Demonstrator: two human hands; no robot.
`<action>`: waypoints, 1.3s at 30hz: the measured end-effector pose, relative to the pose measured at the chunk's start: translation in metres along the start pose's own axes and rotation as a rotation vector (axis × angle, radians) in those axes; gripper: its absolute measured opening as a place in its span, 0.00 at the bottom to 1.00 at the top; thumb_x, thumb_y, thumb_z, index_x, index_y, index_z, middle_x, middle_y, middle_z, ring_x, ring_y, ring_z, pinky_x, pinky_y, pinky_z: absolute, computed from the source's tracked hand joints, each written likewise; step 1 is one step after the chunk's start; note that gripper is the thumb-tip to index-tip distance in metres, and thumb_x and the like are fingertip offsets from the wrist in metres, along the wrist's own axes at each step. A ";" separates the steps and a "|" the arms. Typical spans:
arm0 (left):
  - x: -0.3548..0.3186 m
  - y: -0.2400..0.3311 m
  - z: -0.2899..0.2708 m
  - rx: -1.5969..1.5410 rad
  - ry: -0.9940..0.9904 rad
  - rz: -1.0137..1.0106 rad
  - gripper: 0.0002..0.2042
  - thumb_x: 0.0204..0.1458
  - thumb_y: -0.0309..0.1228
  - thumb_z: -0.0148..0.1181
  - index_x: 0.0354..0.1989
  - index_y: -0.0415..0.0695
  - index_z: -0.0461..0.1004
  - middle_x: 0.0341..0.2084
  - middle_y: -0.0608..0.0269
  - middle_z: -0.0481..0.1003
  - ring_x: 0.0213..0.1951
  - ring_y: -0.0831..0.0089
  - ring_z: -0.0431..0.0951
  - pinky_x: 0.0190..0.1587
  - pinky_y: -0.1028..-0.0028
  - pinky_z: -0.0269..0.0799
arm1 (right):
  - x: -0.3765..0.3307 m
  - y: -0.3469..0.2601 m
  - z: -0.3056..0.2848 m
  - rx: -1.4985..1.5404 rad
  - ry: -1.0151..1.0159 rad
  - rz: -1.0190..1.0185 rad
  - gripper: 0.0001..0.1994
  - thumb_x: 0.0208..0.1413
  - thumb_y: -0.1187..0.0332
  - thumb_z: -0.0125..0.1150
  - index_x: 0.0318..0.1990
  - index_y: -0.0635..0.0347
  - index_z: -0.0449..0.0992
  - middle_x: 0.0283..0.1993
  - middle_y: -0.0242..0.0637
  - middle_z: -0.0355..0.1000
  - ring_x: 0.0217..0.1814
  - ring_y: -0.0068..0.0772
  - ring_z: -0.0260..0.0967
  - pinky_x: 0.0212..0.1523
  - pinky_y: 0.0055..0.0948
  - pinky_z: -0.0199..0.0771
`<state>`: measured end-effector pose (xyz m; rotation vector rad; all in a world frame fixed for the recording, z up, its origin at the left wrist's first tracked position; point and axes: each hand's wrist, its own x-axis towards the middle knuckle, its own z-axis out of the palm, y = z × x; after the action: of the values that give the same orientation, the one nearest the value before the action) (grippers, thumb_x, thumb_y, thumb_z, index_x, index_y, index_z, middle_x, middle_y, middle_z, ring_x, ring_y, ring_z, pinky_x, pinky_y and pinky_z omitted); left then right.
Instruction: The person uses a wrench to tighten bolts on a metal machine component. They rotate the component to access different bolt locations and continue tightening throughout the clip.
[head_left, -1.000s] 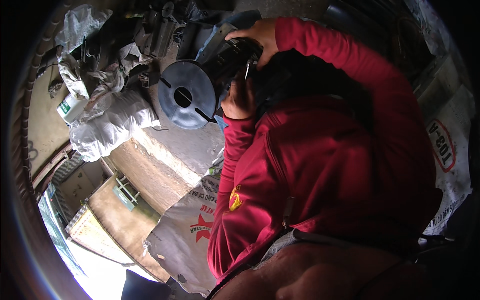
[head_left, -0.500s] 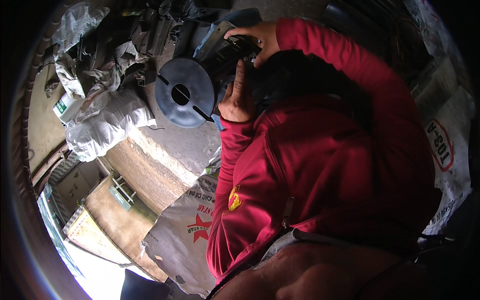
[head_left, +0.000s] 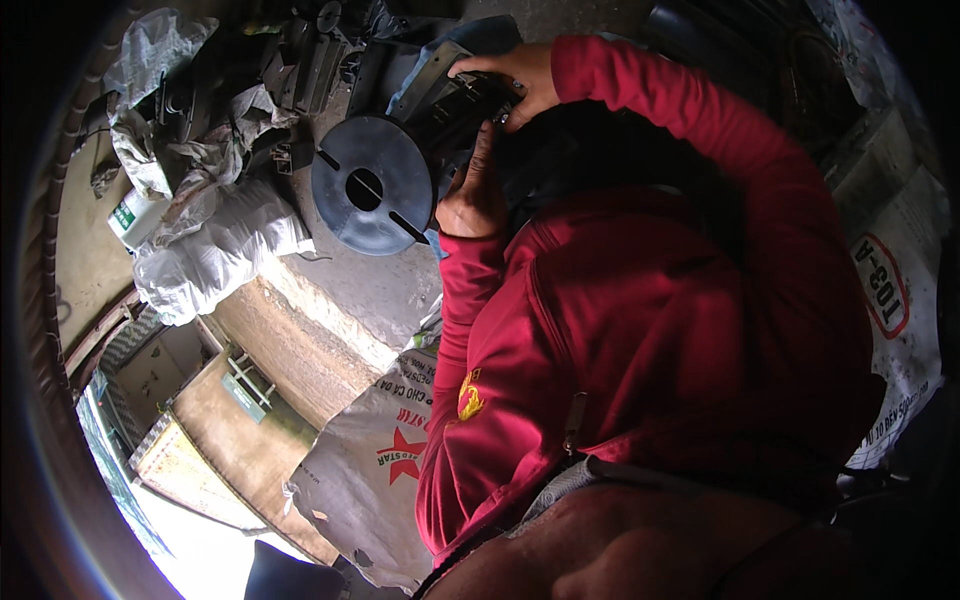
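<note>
A dark metal assembly (head_left: 452,112) with slots and edges lies before me at the top middle. My right hand (head_left: 528,80) reaches over it from the far side, its fingers bent over the end and the thumb below, gripping it. My left hand (head_left: 472,208) is at its near side. The left index finger points up and its tip touches the assembly close to the right thumb. The other left fingers are curled, and what is in them, if anything, is hidden. Left of the assembly is a round grey disc (head_left: 330,205) with a centre hole and two slots.
White plastic bags (head_left: 215,262) and a white container (head_left: 135,215) are at the left. Dark metal parts (head_left: 300,75) crowd the upper left. A printed sack (head_left: 350,490) lies below the disc, and another white sack (head_left: 905,310) is at the far right.
My right thumb and left index fingertip have shifted very slightly against the metal assembly. Otherwise the hands and the disc hold nearly the same place.
</note>
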<state>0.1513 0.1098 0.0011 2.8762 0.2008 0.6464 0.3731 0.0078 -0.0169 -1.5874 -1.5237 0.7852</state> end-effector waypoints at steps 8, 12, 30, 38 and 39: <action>-0.001 0.007 -0.001 -0.112 0.004 -0.127 0.29 0.43 0.15 0.55 0.56 0.55 0.74 0.28 0.51 0.79 0.34 0.58 0.82 0.43 0.64 0.75 | -0.002 0.000 -0.003 -0.089 -0.033 0.001 0.50 0.43 0.61 0.73 0.71 0.42 0.44 0.32 0.46 0.76 0.37 0.46 0.77 0.37 0.37 0.75; 0.010 0.015 -0.006 -0.034 0.077 0.030 0.30 0.43 0.15 0.55 0.57 0.55 0.74 0.28 0.50 0.79 0.32 0.59 0.82 0.37 0.65 0.76 | 0.000 0.011 -0.003 -0.074 -0.034 -0.056 0.51 0.42 0.60 0.74 0.71 0.42 0.44 0.38 0.47 0.77 0.38 0.47 0.77 0.39 0.37 0.75; -0.027 -0.006 -0.039 -0.276 -0.079 -0.170 0.14 0.51 0.22 0.59 0.47 0.39 0.76 0.32 0.48 0.79 0.30 0.61 0.81 0.34 0.70 0.75 | 0.001 0.006 -0.012 0.063 0.000 0.003 0.43 0.42 0.55 0.74 0.67 0.44 0.58 0.29 0.32 0.75 0.25 0.28 0.71 0.31 0.28 0.71; -0.030 0.031 -0.069 -0.563 -0.108 -0.137 0.14 0.44 0.21 0.62 0.41 0.47 0.80 0.22 0.63 0.71 0.24 0.69 0.76 0.27 0.72 0.72 | -0.067 -0.041 0.049 1.584 0.309 0.753 0.19 0.61 0.54 0.53 0.47 0.62 0.74 0.30 0.24 0.71 0.33 0.18 0.73 0.25 0.17 0.72; -0.030 0.030 -0.061 -0.563 -0.122 -0.041 0.15 0.44 0.24 0.64 0.43 0.49 0.80 0.26 0.63 0.72 0.24 0.67 0.77 0.27 0.71 0.73 | -0.071 -0.046 0.068 1.742 0.281 0.781 0.18 0.61 0.56 0.53 0.48 0.62 0.74 0.41 0.31 0.76 0.47 0.28 0.75 0.45 0.30 0.78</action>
<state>0.1007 0.0851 0.0494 2.3505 0.0477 0.4302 0.2850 -0.0557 -0.0172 -0.6841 0.3229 1.5343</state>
